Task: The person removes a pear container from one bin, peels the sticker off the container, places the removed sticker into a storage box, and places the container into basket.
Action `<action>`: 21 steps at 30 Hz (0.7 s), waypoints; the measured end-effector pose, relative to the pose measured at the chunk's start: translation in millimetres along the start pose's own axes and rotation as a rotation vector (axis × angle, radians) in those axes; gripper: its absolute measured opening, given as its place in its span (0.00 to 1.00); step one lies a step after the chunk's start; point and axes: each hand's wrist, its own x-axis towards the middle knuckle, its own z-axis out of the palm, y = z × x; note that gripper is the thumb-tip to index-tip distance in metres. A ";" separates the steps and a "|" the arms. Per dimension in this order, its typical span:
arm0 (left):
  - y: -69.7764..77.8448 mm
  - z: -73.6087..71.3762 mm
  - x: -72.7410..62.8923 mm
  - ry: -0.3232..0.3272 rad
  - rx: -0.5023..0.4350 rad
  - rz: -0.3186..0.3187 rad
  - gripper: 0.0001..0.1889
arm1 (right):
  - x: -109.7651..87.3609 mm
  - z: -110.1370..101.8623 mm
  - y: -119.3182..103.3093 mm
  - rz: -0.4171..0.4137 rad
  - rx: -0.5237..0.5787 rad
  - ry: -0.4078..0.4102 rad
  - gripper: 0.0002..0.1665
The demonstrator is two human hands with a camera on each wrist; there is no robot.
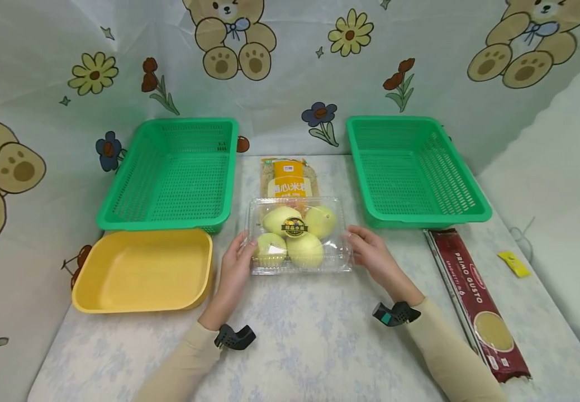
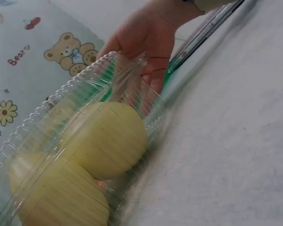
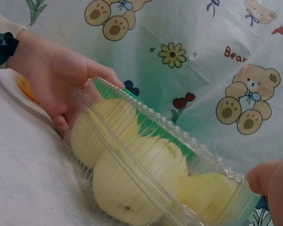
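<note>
Both hands hold a clear plastic clamshell box [image 1: 334, 251] by its two short sides, in the middle of the head view. Several pale yellow-green fruits, pear-like [image 1: 306, 251], lie inside, and a black and gold label [image 1: 295, 226] sits on the lid. My left hand [image 1: 234, 272] grips the left end, its thumb at the upper edge; the right wrist view shows this hand [image 3: 56, 70] too. At the right end my right hand [image 1: 378, 258] grips the side, and the left wrist view shows its fingers [image 2: 148, 87] behind the plastic.
Just behind the box lies a yellow-labelled food bag [image 1: 290, 177], partly covered by it. Green baskets stand at the back left [image 1: 186, 192] and back right [image 1: 410, 181]. A yellow tub [image 1: 144, 268] is at left. Red spaghetti pack [image 1: 476, 301] and small yellow packet [image 1: 513, 264] lie at right.
</note>
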 end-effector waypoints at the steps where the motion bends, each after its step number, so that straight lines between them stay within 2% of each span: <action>1: -0.2 0.2 0.0 -0.001 0.007 0.004 0.33 | 1.1 0.0 1.1 -0.001 -0.014 -0.001 0.40; 5: -1.9 -0.4 2.8 -0.012 0.037 0.016 0.34 | 4.0 0.3 3.4 -0.014 -0.056 0.010 0.45; 8: -5.0 -1.8 4.4 -0.033 0.025 0.029 0.34 | 5.6 1.0 3.7 -0.014 -0.052 0.022 0.42; 14: -11.9 -5.7 4.5 -0.031 0.040 0.066 0.32 | 9.3 2.0 3.6 -0.024 -0.039 0.005 0.39; 21: -11.8 -6.0 3.5 -0.054 0.056 0.110 0.32 | 9.8 3.1 9.1 -0.030 -0.005 0.055 0.37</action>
